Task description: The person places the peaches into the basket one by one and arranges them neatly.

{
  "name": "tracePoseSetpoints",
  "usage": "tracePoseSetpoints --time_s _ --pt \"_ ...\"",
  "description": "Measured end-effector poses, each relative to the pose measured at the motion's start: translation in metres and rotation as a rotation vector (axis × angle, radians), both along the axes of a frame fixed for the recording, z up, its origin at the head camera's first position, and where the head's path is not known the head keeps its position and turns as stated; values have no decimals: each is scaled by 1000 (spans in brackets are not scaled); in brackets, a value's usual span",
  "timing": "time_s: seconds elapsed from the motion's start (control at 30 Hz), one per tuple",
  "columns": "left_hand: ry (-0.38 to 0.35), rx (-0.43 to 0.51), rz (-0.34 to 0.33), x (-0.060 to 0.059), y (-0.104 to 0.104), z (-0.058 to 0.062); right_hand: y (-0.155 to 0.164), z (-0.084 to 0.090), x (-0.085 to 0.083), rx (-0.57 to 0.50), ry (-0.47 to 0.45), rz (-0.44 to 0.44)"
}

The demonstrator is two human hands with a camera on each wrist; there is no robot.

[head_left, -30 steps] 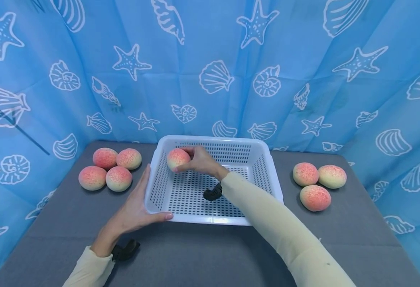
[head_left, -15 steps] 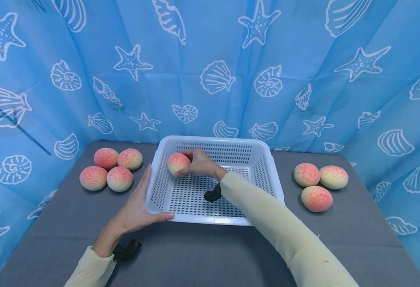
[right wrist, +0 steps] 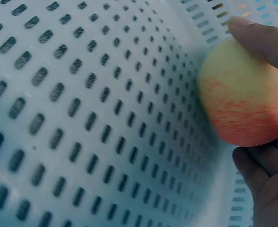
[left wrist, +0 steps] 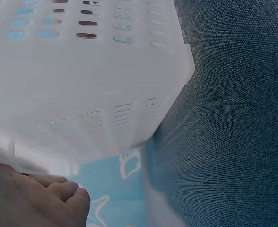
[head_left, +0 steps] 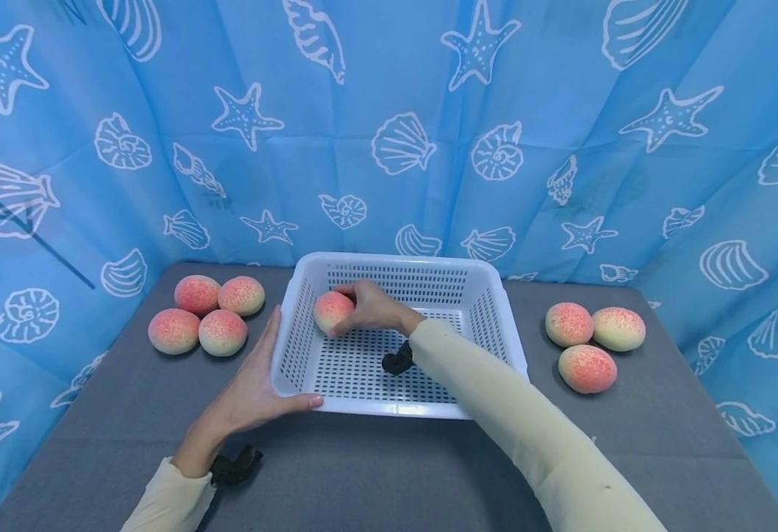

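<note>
Near the left end inside a white perforated plastic basket (head_left: 362, 407), my right hand (head_left: 372, 305) grips a peach (head_left: 332, 312) between thumb and fingers. Yellow shades into speckled pink-red on this peach (right wrist: 243, 94) in the right wrist view. It is close to the basket's end wall; I cannot tell whether it touches the floor of the basket. My left hand (head_left: 256, 388) rests against the basket's front left corner, its fingers stretched along the outer left side and its thumb along the front rim. Below the rim, the left wrist view shows several fingers (left wrist: 65, 194).
A group of several peaches (head_left: 222, 332) lies on the grey cloth-covered table (head_left: 375, 473) left of the basket. Three more peaches (head_left: 587, 369) lie to its right. A blue curtain (head_left: 362, 185) with white sea-shell drawings hangs behind and at both sides.
The right hand and its peach have shifted slightly to the right and lower within the basket. The left hand keeps its place at the corner.
</note>
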State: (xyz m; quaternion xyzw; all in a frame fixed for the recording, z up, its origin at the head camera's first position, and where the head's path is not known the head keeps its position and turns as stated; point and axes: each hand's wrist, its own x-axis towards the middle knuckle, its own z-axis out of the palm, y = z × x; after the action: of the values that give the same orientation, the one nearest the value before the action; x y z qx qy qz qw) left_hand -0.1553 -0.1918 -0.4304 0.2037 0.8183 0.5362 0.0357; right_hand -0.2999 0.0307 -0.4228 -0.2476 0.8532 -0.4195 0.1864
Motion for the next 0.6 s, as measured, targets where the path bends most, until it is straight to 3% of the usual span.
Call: tracePoseSetpoints --time_s 0.3,0.6 --pt "4 9 -1 0 0 -1 14 10 -2 34 -39 22" --pt "-11 8 3 0 0 -1 12 6 -2 7 7 9"
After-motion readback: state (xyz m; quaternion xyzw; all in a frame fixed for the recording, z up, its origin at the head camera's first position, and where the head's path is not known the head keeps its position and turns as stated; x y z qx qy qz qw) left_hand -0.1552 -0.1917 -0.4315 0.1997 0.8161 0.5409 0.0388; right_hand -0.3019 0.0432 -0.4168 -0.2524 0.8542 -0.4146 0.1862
